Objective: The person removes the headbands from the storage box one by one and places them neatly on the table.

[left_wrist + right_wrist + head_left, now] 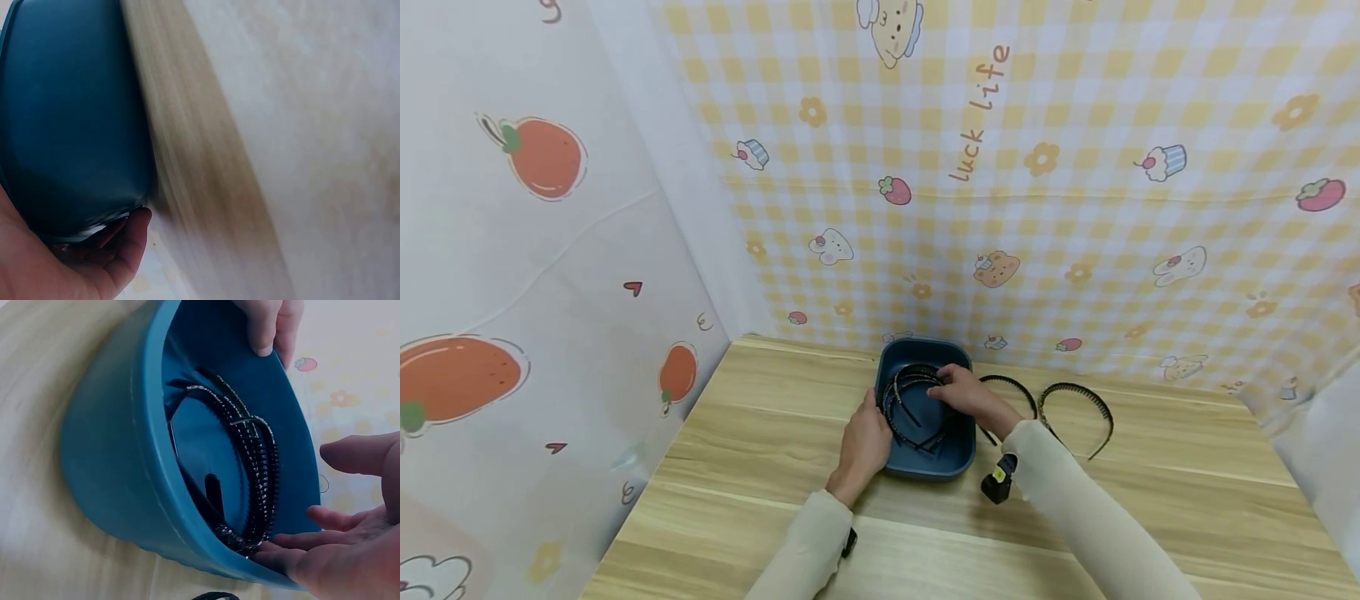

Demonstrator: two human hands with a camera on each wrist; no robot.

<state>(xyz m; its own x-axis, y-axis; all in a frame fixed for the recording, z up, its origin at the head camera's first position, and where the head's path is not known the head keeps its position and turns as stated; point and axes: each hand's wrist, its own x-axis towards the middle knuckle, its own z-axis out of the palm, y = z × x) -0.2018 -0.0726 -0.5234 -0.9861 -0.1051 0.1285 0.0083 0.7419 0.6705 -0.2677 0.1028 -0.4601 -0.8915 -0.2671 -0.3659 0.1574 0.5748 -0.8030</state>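
Bin (931, 472) on the desk (775, 404), headbands (267, 470) inside it, two outside on the right.
One loose headband (1025, 388) lies just beside the bin, the outer headband (1108, 413) farther right. The left grip (865, 437) is at the bin's left side, the right grip (966, 392) over its right rim. A wall cloth (887, 258) stands behind the desk.

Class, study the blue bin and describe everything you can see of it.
The blue bin is open-topped and oblong, with rounded corners, smooth walls and a slim rim; it looks like plastic. It stands upright on the wood-grained table, with dark headbands inside. The left hand grips its left side; the right hand reaches over the opposite rim, possibly touching it.
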